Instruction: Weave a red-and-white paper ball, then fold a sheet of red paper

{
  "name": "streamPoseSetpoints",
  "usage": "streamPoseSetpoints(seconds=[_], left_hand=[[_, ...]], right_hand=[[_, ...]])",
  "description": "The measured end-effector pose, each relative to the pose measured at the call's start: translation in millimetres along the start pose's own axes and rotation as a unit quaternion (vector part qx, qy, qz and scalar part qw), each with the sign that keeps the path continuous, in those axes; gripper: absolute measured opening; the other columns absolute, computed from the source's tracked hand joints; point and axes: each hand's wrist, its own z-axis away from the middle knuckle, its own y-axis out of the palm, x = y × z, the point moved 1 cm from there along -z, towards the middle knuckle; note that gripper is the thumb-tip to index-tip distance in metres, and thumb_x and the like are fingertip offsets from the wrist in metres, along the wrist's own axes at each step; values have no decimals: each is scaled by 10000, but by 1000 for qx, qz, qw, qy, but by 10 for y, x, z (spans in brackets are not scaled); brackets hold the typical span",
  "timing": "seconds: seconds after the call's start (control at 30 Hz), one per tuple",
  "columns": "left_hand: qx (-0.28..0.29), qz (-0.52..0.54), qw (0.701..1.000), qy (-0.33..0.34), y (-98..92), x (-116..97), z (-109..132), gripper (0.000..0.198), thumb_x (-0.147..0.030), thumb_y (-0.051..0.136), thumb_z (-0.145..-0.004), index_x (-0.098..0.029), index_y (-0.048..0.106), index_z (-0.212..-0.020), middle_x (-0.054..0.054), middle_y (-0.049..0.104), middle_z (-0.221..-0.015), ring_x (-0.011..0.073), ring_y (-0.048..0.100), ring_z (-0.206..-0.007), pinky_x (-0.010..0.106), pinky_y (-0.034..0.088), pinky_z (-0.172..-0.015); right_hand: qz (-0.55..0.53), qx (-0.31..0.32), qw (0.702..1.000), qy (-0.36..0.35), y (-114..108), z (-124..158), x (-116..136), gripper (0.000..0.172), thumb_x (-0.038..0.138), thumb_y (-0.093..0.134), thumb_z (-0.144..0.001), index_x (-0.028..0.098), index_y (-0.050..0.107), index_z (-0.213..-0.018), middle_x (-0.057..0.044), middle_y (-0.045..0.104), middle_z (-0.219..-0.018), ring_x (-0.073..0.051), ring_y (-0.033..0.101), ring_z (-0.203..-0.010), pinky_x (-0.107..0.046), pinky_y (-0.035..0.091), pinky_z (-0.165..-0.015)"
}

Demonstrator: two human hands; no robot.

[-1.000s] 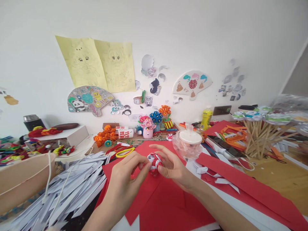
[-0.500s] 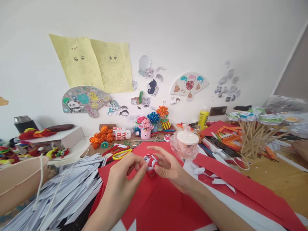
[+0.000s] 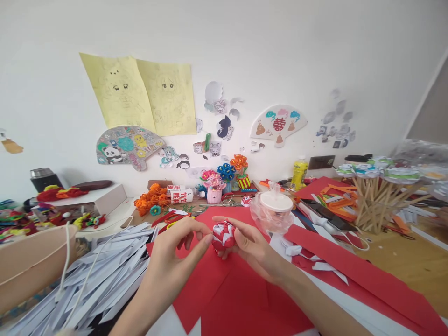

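Observation:
A small red-and-white woven paper ball [image 3: 223, 234] is held above sheets of red paper [image 3: 241, 298] in the middle of the desk. My left hand [image 3: 175, 259] pinches its left side with thumb and fingertips. My right hand [image 3: 250, 247] cups the ball from the right and below, fingers curled round it. Both hands are closed on the ball.
A heap of white paper strips [image 3: 101, 280] lies at the left, beside a beige basket [image 3: 31, 261]. A lidded plastic cup in a bag [image 3: 275, 210] stands just behind the hands. Paper flowers [image 3: 224, 179], a glue bottle [image 3: 180, 195], a yellow bottle [image 3: 299, 172] and sticks [image 3: 374, 200] crowd the back.
The ball has been turned a little between the fingers and my right hand now holds it more from beneath. The view shifted slightly.

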Motion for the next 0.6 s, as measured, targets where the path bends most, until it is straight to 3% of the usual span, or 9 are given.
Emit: streamPoseSetpoints(seconds=[0.37,0.6], left_hand=[[48,-22,997,54,-23,4,-12,84,-220,581,-874,-240,610,-797,-51,630,-730,101,523,-647,212,388,-579],[31,-52,992,114,-10,-26,8,91,-154,596,-849,-240,607,-824,-53,630,-729,99,524,-644,204,394,-556]], right_hand=[[-22,12,1000,11,-11,18,-39,501,492,494,-930,205,495,-1340,-72,653,-898,-158,622,-695,-334,486,-701],[-31,22,999,24,-11,6,-40,454,464,473,-948,212,515,-1324,-56,652,-851,-136,626,-628,-298,511,-633]])
